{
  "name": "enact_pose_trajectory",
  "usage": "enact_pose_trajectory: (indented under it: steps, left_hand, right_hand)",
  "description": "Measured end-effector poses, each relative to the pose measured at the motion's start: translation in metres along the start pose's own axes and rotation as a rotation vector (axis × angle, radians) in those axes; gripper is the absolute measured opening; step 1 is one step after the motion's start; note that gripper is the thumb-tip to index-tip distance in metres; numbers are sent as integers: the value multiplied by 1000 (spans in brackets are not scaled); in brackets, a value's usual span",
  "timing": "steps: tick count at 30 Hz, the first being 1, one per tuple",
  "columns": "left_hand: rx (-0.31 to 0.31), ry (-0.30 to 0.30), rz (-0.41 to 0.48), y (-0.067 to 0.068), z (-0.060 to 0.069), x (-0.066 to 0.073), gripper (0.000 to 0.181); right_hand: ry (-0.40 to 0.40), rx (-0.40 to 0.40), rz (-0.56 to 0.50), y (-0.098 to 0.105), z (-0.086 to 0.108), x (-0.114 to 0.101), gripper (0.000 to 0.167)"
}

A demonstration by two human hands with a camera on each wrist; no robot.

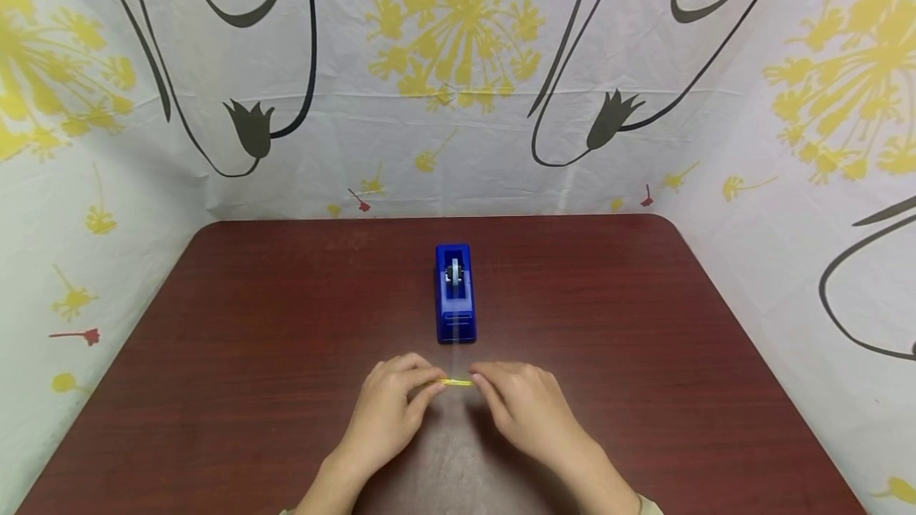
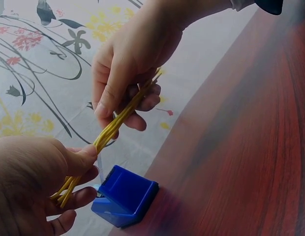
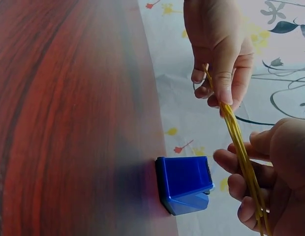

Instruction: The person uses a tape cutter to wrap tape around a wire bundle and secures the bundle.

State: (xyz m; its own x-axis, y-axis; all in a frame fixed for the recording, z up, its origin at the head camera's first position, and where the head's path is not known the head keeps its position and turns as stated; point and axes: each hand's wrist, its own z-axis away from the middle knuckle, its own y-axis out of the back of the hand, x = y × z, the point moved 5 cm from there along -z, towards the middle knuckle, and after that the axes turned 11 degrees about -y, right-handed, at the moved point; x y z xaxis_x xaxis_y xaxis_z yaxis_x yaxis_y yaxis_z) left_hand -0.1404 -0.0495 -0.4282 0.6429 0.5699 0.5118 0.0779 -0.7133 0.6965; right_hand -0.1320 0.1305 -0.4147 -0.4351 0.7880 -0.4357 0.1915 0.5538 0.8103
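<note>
Bundle of yellow strands [image 1: 458,382] located on the near side of the blue tape dispenser [image 1: 465,304]. Left hand [image 1: 389,404] pinches one end; right hand [image 1: 525,404] holds the other. Clear tape strip [image 1: 456,358] extends from dispenser toward bundle. Flower-patterned cloth [image 1: 472,141] stands beyond dispenser.

A: What does the tabletop [image 1: 286,300] look like?
B: Wood-grained, dark and smooth, with a soft sheen where light catches it.
A: And the tape dispenser [image 3: 184,174]?
B: Hard plastic, by its look – smooth and fairly glossy on the flat faces. Its cutting edge [image 3: 209,170] is finely toothed.
A: The strip of tape [image 1: 456,358]?
B: Thin, see-through film.
A: The yellow strands [image 2: 113,129]?
B: Smooth, with a slight shine – plastic or rubber, I can't tell which.
A: The printed sheet [image 1: 336,46]?
B: Creased, faintly shiny; cloth or plastic, hard to say.
</note>
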Motion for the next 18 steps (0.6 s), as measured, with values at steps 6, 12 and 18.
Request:
enact_pose_trajectory:
  steps: [6,12,18]
  left_hand:
    - [8,-15,-11,2,-1,1,12]
    - [8,-22,-25,4,-2,2,13]
    - [1,-27,-28,6,-4,3,14]
  right_hand:
    - [-16,14,6,1,-1,0,7]
    - [-16,21,-11,1,-2,0,4]
    - [0,34,-28,3,-2,0,5]
